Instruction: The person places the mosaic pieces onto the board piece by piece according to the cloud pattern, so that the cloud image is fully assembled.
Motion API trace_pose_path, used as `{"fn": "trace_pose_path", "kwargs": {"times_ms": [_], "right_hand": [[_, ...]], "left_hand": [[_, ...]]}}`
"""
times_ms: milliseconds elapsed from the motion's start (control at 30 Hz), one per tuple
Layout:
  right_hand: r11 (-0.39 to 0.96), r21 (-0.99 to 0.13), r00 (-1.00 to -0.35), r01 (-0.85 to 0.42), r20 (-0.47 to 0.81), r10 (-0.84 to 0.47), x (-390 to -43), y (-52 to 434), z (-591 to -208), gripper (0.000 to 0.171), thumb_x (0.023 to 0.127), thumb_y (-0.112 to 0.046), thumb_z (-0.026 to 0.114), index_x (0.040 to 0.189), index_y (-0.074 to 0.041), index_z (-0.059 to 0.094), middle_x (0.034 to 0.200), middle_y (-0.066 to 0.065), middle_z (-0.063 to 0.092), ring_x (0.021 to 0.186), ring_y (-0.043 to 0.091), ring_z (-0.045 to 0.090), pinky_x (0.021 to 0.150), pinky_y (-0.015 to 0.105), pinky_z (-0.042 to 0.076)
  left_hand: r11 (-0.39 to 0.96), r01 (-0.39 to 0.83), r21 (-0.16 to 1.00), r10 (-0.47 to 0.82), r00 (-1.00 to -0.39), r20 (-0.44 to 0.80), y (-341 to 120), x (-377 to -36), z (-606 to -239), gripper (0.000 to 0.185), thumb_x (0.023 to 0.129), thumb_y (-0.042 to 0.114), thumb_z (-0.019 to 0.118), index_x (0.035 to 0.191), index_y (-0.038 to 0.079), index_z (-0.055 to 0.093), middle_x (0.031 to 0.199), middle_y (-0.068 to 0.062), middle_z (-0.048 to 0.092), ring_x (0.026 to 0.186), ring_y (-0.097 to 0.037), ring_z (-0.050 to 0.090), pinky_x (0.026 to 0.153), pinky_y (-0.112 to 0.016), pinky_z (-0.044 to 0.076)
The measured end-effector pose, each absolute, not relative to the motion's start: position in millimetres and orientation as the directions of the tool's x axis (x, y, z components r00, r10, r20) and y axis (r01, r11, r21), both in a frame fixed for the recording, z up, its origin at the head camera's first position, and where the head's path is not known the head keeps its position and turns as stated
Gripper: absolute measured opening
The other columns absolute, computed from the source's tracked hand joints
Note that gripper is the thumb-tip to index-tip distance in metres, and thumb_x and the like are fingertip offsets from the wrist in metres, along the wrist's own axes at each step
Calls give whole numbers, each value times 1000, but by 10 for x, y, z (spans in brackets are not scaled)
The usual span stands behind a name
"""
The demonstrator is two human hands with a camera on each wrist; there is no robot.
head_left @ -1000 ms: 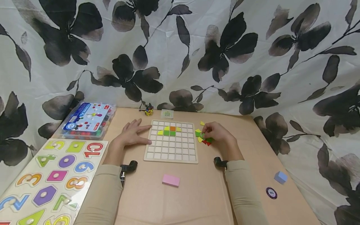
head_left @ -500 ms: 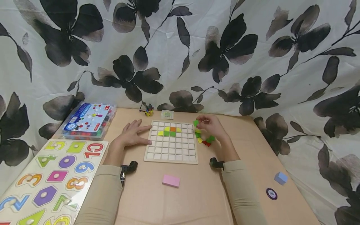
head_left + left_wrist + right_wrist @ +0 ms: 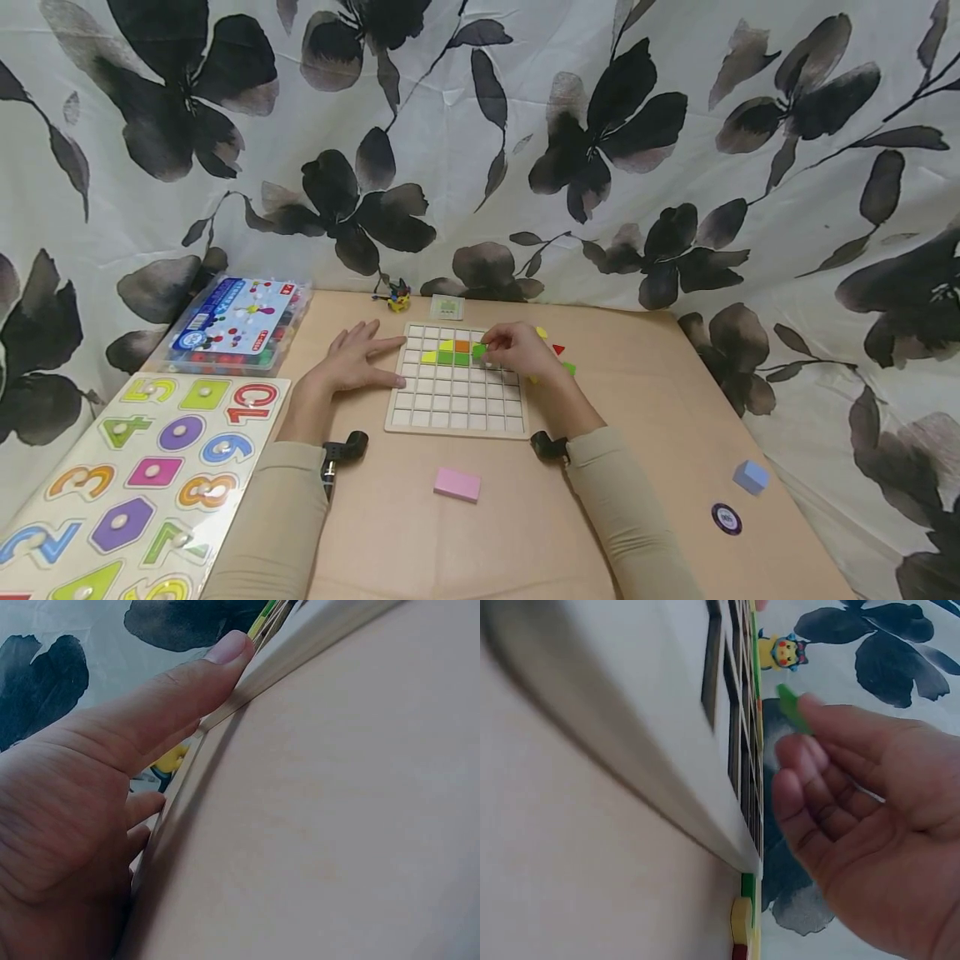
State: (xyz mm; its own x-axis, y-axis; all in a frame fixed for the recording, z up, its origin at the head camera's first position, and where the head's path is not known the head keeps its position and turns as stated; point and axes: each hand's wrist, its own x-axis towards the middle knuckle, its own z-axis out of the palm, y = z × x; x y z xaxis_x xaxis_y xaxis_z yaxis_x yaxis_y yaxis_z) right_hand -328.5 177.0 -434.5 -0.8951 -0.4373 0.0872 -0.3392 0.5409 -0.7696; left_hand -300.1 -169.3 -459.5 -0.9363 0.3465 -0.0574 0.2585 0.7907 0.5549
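A white grid board lies on the table, with yellow, orange and green tiles in its upper squares. My left hand has its fingers spread, with index finger and thumb touching the board's left edge. Over the board's upper right part, my right hand pinches a green tile between thumb and fingers; in the right wrist view that tile is above the grid surface. Beyond the board's right edge lie loose tiles, among them a red triangle. My right hand hides part of that pile.
Behind the board are a small patterned card and a yellow figurine. To the left stand a clear plastic box and a number-shape puzzle board. A pink block lies in front; a blue cube and round chip lie right.
My right hand has picked a green tile from the loose pile and carried it left over the board. The left hand has stayed at the board's left edge.
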Motion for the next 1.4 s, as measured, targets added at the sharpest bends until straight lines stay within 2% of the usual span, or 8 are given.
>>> {"fn": "trace_pose_path", "kwargs": {"times_ms": [533,667,833,1033,1233,1400], "right_hand": [[637,-692,-891,-339,17,-454,-3291,1745,-4455,26,87,-12,85,110,-5,76,85,3,66,78,16,56,69,26,46],[645,-679,-896,-352,44,-443,-3260,1802,-4359,29,89,-15,83,115,-6,76,90,4,67,79,19,57,66,28,48],[671,-653,-911,-352,73,-406,-3226,2027,-4148,31,93,-19,80,121,-5,75,100,5,70,84,25,59,70,34,51],[734,-615,-925,-288,-21,-380,-3200,2339,-4024,25,90,-15,80,112,-4,76,96,6,70,84,25,60,71,34,51],[784,-540,-874,-305,-168,-456,-3204,2465,-4076,21,84,-12,87,99,-3,75,84,3,67,79,18,57,66,28,46],[796,-520,-861,-309,-203,-467,-3196,2419,-4128,21,83,-11,88,95,-6,73,82,3,65,76,18,57,67,28,47]], "left_hand": [[800,267,538,349,-936,-53,-1692,-3011,-4603,91,79,62,81,156,24,50,172,-28,13,159,-51,3,128,-66,-5],[799,268,538,349,-936,-51,-1695,-3010,-4608,91,80,62,81,156,24,50,172,-28,13,159,-51,3,128,-66,-4],[794,270,545,351,-935,-48,-1693,-2996,-4603,91,80,61,81,156,23,50,171,-29,13,159,-52,3,127,-67,-5],[781,275,560,351,-936,-31,-1689,-2985,-4589,91,78,61,82,154,22,52,170,-31,14,158,-53,3,126,-68,-5],[793,267,548,352,-934,-55,-1686,-2999,-4593,89,80,60,81,156,23,50,172,-28,13,159,-51,2,127,-66,-5],[795,260,548,348,-935,-61,-1694,-3004,-4602,90,80,62,81,156,24,50,172,-28,12,159,-50,1,127,-66,-6]]}}
